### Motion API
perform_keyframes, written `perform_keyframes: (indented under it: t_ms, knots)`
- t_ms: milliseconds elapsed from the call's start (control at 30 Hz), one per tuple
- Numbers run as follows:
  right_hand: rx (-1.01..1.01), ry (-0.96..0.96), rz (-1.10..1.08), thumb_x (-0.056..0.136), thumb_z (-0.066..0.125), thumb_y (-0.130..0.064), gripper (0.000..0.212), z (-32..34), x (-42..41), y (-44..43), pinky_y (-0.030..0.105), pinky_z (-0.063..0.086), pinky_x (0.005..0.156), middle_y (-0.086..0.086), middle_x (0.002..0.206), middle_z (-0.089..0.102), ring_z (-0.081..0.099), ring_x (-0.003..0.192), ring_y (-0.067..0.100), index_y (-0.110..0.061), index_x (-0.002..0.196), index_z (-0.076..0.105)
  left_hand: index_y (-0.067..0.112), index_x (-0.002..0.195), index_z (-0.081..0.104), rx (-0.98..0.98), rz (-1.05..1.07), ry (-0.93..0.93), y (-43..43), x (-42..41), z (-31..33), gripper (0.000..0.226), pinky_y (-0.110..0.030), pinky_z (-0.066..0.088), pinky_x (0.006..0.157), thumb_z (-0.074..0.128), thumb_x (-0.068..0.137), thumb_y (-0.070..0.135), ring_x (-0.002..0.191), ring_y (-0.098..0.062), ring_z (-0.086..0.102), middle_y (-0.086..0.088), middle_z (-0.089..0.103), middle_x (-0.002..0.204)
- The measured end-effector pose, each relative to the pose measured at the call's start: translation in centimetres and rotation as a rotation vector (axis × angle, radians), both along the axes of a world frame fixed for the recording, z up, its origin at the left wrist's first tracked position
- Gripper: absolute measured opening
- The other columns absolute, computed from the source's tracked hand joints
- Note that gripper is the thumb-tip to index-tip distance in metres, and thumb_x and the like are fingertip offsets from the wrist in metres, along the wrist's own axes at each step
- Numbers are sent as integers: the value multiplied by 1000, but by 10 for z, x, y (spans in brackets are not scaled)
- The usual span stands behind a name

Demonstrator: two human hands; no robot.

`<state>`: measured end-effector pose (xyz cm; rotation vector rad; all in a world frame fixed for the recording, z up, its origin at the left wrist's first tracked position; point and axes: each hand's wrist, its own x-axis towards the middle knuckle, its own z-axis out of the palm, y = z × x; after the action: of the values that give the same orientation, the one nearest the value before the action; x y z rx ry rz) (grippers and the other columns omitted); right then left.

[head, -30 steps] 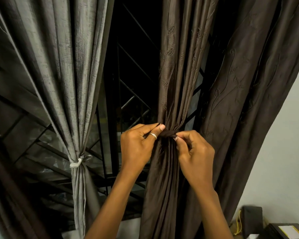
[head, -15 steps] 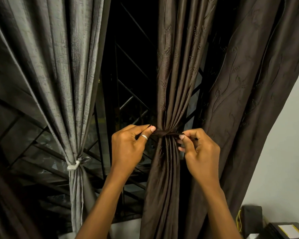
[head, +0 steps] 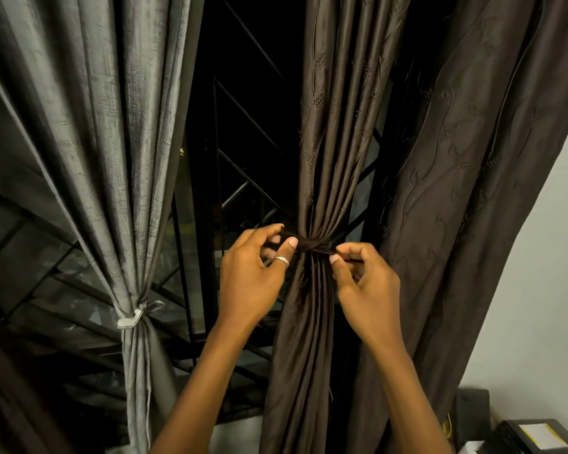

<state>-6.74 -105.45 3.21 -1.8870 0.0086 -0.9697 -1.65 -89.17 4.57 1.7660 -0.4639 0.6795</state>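
The brown tie band (head: 312,245) sits cinched around the gathered waist of the brown curtain (head: 304,339), right at the centre of my head view, and both hands are on it.

Nearest to me, two bare forearms rise from the bottom edge and angle inward toward each other. The left hand (head: 250,283) has its back toward me and the wrist bent slightly right. Its thumb and curled forefinger pinch the left end of the band just beside the curtain's folds, and a ring (head: 282,261) shows on the thumb. The right hand (head: 368,290) mirrors it from the other side. Its thumb and forefinger nip the right end of the band, with the remaining fingers curled loosely into the palm. The band runs taut between the two grips, across the front of the bundle.

Beyond the hands, the curtain fans out above and below the cinch. To its right hangs a second brown panel (head: 473,191) with stitched leaf patterns, against a pale wall (head: 545,257). A black box (head: 538,435) sits low in that corner. To the left, well apart, a grey curtain (head: 112,142) is gathered by a white clip (head: 128,321). Farthest back, a dark window grille (head: 243,178) fills the gap between the curtains.
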Motion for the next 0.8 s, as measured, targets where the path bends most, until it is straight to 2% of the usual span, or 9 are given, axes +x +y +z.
perform_keyframes:
  t_ms: [67,133,267,500,667,800]
  knots:
    - [27,16,-18,97,67,-17,19,1,0,-1,7,51,75,-6,106,69,68,94,1,-17,115,67,26,131,63,13,13,31,-5,0,-2,39,-11,52,71,67,94,37,84,3,63,15,59,107]
    - [37,33,-29,97,67,-18,18,1,1,-2,5,49,74,-8,107,69,67,93,-2,-19,115,66,26,134,61,31,13,44,-8,-1,-5,42,-12,50,71,65,95,40,85,6,62,17,58,110]
    - [9,69,-59,97,67,-19,14,-3,0,-6,5,48,72,-6,107,69,66,91,-5,-20,111,68,28,135,60,50,-19,63,-13,-6,-11,42,-11,48,73,62,96,43,87,9,60,18,57,111]
    - [-67,118,-158,97,67,-23,12,-10,-12,-13,14,52,75,-10,101,72,69,87,1,-22,108,69,30,129,64,21,-118,106,-16,-8,-22,36,-18,55,73,60,96,43,74,3,63,16,62,107]
    - [-83,67,-335,97,67,-22,11,-7,-35,-34,5,47,74,-10,100,72,66,89,-4,-23,108,69,24,122,69,-38,-193,144,-26,-10,-30,29,-17,55,71,63,97,37,69,-2,65,14,63,103]
    - [-80,15,-477,98,66,-26,15,-1,-48,-60,6,46,77,-10,105,67,63,92,-7,-25,112,67,26,122,69,-20,-237,164,-42,-18,-32,29,-17,55,68,63,97,38,64,-1,64,14,64,105]
